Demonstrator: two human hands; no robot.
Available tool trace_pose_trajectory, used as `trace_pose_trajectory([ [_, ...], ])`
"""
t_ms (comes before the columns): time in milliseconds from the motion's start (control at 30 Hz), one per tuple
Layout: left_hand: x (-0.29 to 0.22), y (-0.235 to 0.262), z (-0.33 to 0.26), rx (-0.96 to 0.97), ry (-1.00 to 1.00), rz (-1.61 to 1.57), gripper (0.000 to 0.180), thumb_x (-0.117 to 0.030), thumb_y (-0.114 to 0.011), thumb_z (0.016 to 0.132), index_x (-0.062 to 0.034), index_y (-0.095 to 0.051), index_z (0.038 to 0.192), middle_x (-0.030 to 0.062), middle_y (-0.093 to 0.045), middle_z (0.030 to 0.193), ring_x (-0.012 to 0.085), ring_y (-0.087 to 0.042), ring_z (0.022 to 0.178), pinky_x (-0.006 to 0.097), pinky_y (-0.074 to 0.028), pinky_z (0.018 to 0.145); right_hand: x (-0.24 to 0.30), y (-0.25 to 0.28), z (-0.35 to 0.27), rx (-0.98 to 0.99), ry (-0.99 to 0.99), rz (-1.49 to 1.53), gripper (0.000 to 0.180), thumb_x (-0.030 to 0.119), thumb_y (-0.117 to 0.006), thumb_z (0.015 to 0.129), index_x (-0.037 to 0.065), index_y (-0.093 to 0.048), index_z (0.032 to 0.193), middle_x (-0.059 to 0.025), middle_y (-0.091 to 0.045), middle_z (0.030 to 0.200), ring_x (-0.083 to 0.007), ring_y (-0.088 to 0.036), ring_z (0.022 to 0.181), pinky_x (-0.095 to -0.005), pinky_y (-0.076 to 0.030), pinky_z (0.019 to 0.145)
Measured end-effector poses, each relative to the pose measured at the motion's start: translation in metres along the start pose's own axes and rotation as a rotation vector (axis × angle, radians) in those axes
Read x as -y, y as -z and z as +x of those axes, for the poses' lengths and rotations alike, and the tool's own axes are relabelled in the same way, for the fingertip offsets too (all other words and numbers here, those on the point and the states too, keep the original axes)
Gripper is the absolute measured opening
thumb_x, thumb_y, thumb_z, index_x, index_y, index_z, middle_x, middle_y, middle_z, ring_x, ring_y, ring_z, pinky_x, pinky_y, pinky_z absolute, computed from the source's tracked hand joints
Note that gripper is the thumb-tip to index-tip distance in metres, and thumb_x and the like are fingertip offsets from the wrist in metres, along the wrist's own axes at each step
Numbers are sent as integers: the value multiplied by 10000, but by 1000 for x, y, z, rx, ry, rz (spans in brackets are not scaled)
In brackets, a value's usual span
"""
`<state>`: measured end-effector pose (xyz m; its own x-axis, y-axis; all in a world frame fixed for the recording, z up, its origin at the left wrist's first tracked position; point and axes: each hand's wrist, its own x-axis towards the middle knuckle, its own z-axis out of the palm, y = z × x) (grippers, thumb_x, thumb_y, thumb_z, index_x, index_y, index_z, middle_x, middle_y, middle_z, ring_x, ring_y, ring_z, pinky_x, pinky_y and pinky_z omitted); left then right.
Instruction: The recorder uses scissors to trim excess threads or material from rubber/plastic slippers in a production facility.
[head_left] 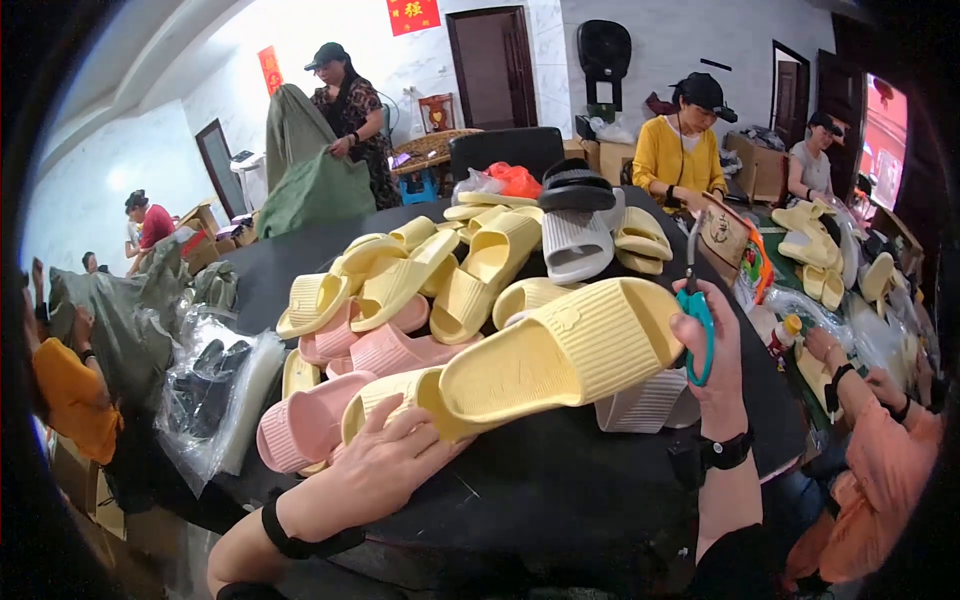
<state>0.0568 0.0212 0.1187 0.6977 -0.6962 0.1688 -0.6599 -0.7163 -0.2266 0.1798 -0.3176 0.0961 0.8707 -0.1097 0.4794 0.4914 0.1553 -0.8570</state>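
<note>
A pale yellow slipper (560, 350) with a ribbed strap is held up above the black table, sole tilted toward me. My left hand (395, 450) is closed at its heel end, the fingers also resting against another yellow slipper (385, 395) behind it. My right hand (715, 350) grips a pair of scissors (697, 310) with teal handles, blades pointing up. Its thumb presses on the toe end of the held slipper. Pink slippers (400, 350) and more yellow slippers (490, 265) lie heaped just beyond. A grey-white slipper (645, 402) sits partly hidden beneath the held one.
Black slippers (577, 187) rest on a white slipper (575, 243) at the heap's far side. Clear plastic bags (225, 390) lie left. A small bottle (785, 330) and a co-worker's hands (825, 350) are at right. Other people work around the table (540, 480).
</note>
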Motion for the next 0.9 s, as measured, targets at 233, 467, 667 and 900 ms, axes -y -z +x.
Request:
trace_pose_trajectory([
  [233,7,-36,-27,-128,314,-22,444,-190,-647,797,-55,-529,1203,222,-355,1375,395,-338,1269,521,-288,1023,-4,-3,-21,85,-150,-207,370,119,-634,790,8,-529,1127,-32,-557,989,-86,-517,907,-221,-408,838],
  [467,17,-63,-64,-225,672,-317,684,-179,-645,819,1,-296,1379,277,-248,1436,443,-300,1291,497,-271,1048,-24,-15,-28,110,-335,-102,392,172,-642,773,24,-529,1118,-21,-568,895,-66,-563,691,-190,-465,490],
  [667,31,-84,-74,-401,661,-516,671,-322,-601,871,44,-317,1355,260,-282,1423,410,-338,1282,447,-313,1044,-24,-28,-28,145,-396,-56,412,188,-645,770,22,-524,1128,-41,-582,898,-88,-592,711,-212,-493,518],
  [900,51,-101,-94,-511,655,-748,805,-525,-561,836,61,-337,1342,231,-344,1381,358,-362,1274,417,-296,1048,-27,-41,-27,245,-450,41,441,157,-660,765,0,-502,1146,-63,-572,951,-124,-589,722,-229,-503,532],
])
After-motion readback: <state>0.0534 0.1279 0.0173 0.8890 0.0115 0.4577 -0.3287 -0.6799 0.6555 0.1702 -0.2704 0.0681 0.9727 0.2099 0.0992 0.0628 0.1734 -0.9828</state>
